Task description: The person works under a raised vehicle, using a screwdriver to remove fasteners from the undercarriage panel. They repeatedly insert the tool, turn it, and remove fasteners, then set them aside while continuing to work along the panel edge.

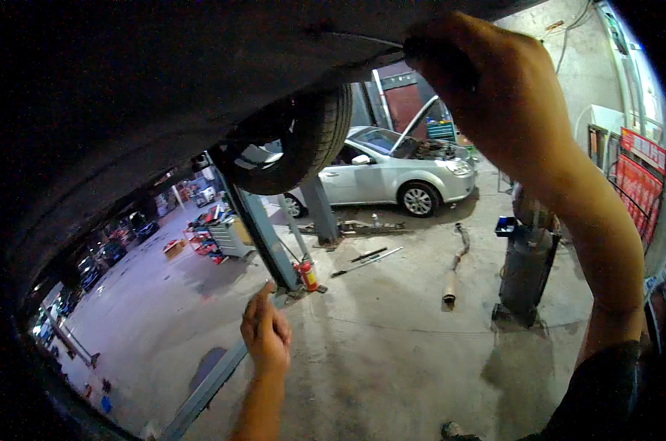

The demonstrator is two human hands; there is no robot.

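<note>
Because the dark vehicle underside (156,81) hangs overhead, presumably for access, I see the right hand (487,77) raised to its edge, grasp indiscernible; left hand (266,331) lower, fingers curled, contents unclear.

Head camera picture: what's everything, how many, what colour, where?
overhead bodywork: 1, dark, top
wheel: 1, black-tyred, below bodywork
parked car: 1, silver, background
posts: at least 2, grey, centre
extinguisher: at least 1, red, by post
pipe: 1, brownish, floor
rods: 2, black and silvery, floor
tool cart: 1, grey, left
drum: 1, grey, right
panels: at least 1, red, right
clutter: uncountable, mixed, far left
sleeve: 1, black, lower right
left hand: 1, bare, lower middle
right hand: 1, bare, upper right
</note>
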